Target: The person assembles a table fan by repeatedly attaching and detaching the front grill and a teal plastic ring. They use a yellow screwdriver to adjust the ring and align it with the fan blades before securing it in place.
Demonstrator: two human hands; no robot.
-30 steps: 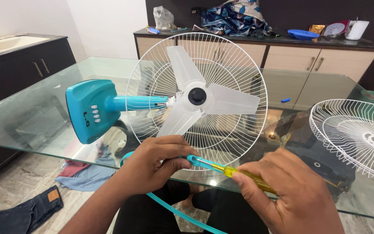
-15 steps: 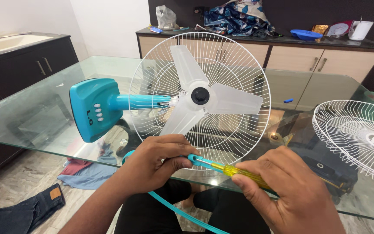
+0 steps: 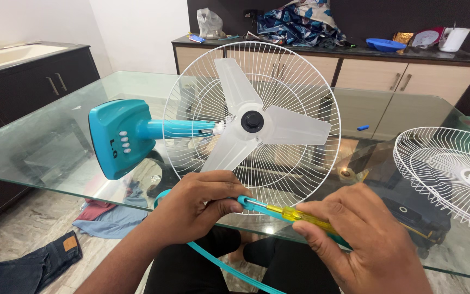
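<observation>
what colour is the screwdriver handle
Clear yellow; the screwdriver shows best in the head view, held in the right hand.

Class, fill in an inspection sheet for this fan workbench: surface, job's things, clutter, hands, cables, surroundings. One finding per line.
Surface: glass table, see-through, floor visible below.
Job's things: teal fan lying on its side, rear grille and blades fitted; teal rim band; yellow-handled screwdriver with its tip at the band's end.
Clutter: loose front grille at right; small blue piece on the glass.
Hands: left hand pinches the band; right hand grips the screwdriver.
Cables: nothing seen.
Surroundings: sideboard piled with cloth and dishes; sink counter at left; clothes on the floor.
</observation>
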